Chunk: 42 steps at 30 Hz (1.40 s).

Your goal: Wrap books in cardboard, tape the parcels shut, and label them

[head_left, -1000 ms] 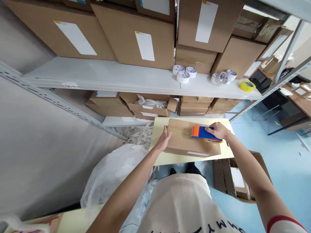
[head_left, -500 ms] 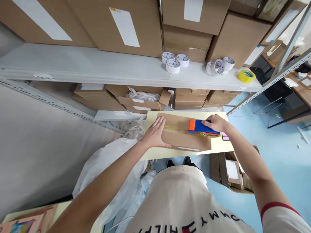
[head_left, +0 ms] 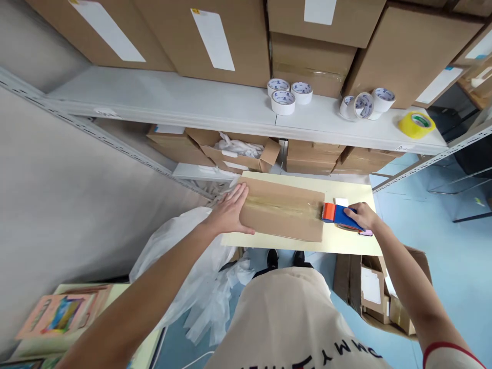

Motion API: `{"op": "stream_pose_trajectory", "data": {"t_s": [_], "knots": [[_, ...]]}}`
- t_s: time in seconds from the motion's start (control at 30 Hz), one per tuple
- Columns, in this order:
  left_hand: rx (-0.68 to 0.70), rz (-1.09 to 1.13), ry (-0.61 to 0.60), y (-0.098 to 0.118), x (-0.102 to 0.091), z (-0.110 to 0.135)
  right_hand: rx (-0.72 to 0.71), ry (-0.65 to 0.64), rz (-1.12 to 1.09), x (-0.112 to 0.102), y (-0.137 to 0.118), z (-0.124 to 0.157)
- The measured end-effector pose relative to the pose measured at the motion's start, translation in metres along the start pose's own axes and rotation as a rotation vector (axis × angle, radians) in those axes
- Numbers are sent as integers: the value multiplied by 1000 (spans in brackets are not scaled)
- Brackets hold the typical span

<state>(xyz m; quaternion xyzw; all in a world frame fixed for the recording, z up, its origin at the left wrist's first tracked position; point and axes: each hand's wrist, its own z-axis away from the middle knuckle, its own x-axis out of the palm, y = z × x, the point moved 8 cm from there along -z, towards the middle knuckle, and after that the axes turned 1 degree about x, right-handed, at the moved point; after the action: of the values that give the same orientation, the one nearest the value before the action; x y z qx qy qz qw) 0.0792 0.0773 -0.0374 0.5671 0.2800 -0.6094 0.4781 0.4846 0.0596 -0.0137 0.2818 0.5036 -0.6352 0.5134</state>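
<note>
A brown cardboard box (head_left: 284, 220) lies on the pale yellow table (head_left: 277, 245), with a strip of clear tape (head_left: 282, 206) along the middle of its top. My left hand (head_left: 232, 210) rests on the box's left end, fingers spread and thumb out along the near side. In my right hand (head_left: 362, 215) is a blue and orange tape dispenser (head_left: 342, 215), gripped by its handle. The dispenser's orange end touches or nearly touches the box's right edge, where the tape strip ends. Part of the tape roll shows beneath the dispenser.
Behind the table, a grey shelf (head_left: 172, 102) holds large boxes, several white tape rolls (head_left: 283, 102) and a yellow tape roll (head_left: 417, 124). An open carton (head_left: 348, 282) with smaller boxes stands on the floor at right. White plastic sheeting (head_left: 172, 246) hangs at left.
The tape dispenser in my right hand has moved right, from over the box's top to past its right edge. The tape strip now reaches that edge. My left hand stays on the left end.
</note>
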Motion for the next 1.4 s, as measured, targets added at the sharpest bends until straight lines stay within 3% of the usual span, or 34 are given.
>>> {"op": "stream_pose_trajectory", "data": {"t_s": [0.13, 0.2, 0.27, 0.43, 0.53, 0.7, 0.83, 0.93, 1.03, 1.1, 1.17, 1.27, 1.33, 1.4], "knots": [[-191, -122, -72, -30, -1, 9, -82, -9, -1, 7, -31, -34], [-259, -159, -71, -24, -1, 7, -100, -10, -12, 8, -37, -47], [-217, -150, -55, 7, 2, -3, -112, -22, -31, 10, -37, -54], [159, -9, -39, 141, 18, -43, -170, -33, -63, 18, -36, -58], [213, 37, 3, 181, 21, -58, -196, -31, -81, 19, -39, -58], [187, 52, 15, 180, 24, -62, -175, -84, -41, 8, -16, -47], [190, 50, -40, 181, 25, -62, 7, -166, 142, 0, 9, -30], [220, 29, -73, 190, 24, -63, 80, -149, 296, 4, -21, -31], [184, -3, -88, 195, 22, -67, 7, -178, 451, 21, -71, -45], [135, -25, -95, 195, 22, -73, -53, -200, 462, 28, -84, -50], [85, -32, -84, 191, 21, -80, -12, -116, 375, 20, -70, -47], [32, 5, -33, 184, 15, -90, 197, 119, 202, 5, -14, -23], [37, 59, 14, 179, 10, -94, 264, 154, 111, 18, 20, -3], [68, 119, 59, 175, 5, -92, 245, 144, 64, 45, 40, 11]]}}
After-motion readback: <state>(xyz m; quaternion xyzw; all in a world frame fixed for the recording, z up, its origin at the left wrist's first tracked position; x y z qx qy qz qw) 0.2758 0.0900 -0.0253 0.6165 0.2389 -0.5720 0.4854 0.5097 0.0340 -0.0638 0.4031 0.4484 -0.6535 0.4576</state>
